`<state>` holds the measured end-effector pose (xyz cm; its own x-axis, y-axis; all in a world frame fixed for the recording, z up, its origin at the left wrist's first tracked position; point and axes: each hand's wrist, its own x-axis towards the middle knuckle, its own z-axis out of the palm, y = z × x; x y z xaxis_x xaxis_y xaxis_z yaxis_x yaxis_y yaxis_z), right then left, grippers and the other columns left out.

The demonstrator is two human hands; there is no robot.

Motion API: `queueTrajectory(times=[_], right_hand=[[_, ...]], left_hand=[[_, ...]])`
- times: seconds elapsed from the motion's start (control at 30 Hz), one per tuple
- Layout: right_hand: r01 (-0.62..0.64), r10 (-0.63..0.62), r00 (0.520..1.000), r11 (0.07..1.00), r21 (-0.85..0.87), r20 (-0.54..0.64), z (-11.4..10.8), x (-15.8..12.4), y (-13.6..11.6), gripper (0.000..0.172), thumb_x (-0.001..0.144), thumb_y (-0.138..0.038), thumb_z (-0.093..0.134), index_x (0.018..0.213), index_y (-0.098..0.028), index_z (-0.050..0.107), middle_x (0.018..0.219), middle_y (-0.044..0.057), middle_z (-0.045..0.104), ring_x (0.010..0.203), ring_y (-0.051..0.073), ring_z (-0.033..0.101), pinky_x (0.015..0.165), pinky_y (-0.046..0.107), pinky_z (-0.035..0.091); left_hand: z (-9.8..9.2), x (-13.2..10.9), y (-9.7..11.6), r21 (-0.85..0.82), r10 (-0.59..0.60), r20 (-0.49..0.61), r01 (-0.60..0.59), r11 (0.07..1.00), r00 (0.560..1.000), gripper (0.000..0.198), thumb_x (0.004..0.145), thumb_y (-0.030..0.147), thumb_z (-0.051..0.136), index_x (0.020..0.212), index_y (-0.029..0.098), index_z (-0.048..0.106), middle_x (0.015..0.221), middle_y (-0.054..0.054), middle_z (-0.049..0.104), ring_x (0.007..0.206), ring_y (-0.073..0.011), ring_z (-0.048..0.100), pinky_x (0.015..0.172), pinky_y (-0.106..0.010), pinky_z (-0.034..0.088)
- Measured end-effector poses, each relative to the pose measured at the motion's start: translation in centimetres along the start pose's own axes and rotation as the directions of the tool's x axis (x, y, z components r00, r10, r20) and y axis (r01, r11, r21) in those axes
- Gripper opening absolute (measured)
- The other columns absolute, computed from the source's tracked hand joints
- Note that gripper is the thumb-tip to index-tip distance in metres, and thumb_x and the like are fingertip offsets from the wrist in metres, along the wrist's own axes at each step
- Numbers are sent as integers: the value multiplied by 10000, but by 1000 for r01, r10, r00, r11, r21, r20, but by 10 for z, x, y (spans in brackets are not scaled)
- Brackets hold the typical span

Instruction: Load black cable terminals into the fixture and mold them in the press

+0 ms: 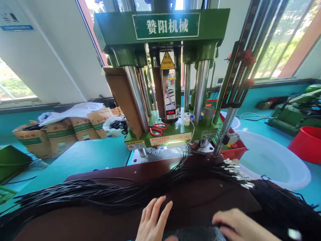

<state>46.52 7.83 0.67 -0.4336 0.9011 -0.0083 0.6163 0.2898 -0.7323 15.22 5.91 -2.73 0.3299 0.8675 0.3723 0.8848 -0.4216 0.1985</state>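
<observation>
Head view, left hand (153,221) open, right hand (240,224) on dark bundle (193,234) — cut off, grip unclear

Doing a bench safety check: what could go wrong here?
The black wires run to the green press, so strands might snag in it. The red-handled scissors sit loose on its green bed and could get knocked. The bare right hand lies near the metal terminals, which may scratch.

Hands counted: two, the left hand (153,219) and the right hand (238,223)
Red-handled scissors (157,128) counted beyond the hands: one pair
Paper sacks (61,137) counted left of the hands: four
Red tub (307,144) counted right of the hands: one
</observation>
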Motion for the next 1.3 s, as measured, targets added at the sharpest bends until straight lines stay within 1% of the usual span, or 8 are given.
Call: queueTrajectory(times=[0.3,0.5,0.63,0.77,0.83,0.93,1.17,1.3], right_hand=[[106,-265,942,816,-568,-205,-31,59,-10,216,793,-94,452,922,-171,608,872,88,613,868,230,546,796,398,447],[180,-289,903,926,-333,-317,-1,42,-19,287,794,-78,442,1004,-212,585,1057,84,560,1077,234,446,927,417,381],[189,-114,954,945,266,-276,31,43,-35,188,767,-127,492,883,-192,626,909,68,603,863,190,557,781,337,449],[54,118,989,272,961,-89,52,63,-40,332,667,-201,630,997,-186,593,902,57,650,856,206,604,763,345,446],[107,128,987,-54,993,-100,46,75,-42,374,648,-200,633,1018,-171,588,1010,78,641,961,220,579,859,368,408],[236,141,968,-245,940,-207,25,87,-49,282,700,-242,581,966,-158,625,1060,80,639,1054,222,534,984,384,307],[431,156,874,188,882,-461,-4,92,-70,386,780,-205,591,1160,-234,530,894,27,691,940,188,590,971,419,309],[475,196,865,-19,880,-463,-17,96,-57,356,730,-224,626,1082,-255,582,1149,21,601,1125,196,483,1005,389,297]], left_hand=[[20,111,22,336,138,68,-153,929,988,351,734,195,589,1077,130,545,934,-81,578,828,-213,537,705,-354,463],[8,132,32,340,133,260,-220,914,956,262,747,-7,398,849,146,584,817,-65,589,726,-200,564,564,-290,447],[-12,137,29,143,119,261,-161,977,958,246,729,0,403,809,186,542,856,-30,583,779,-175,550,603,-259,438],[-22,130,20,-125,136,171,-116,985,976,168,749,45,413,754,191,495,802,-16,570,766,-142,529,698,-252,442],[-22,123,16,-167,169,121,-147,975,978,155,759,58,407,765,192,485,776,-22,571,740,-142,535,688,-253,451],[-18,116,9,-84,233,-7,-233,969,972,180,764,83,417,881,190,501,793,-42,598,739,-170,564,668,-286,467],[10,115,4,-127,320,-138,-337,933,937,188,850,187,363,959,190,515,765,-66,649,719,-181,622,639,-270,500],[16,114,2,-357,281,-111,-303,884,953,125,848,235,412,873,206,531,724,-42,637,669,-147,609,621,-217,482]])
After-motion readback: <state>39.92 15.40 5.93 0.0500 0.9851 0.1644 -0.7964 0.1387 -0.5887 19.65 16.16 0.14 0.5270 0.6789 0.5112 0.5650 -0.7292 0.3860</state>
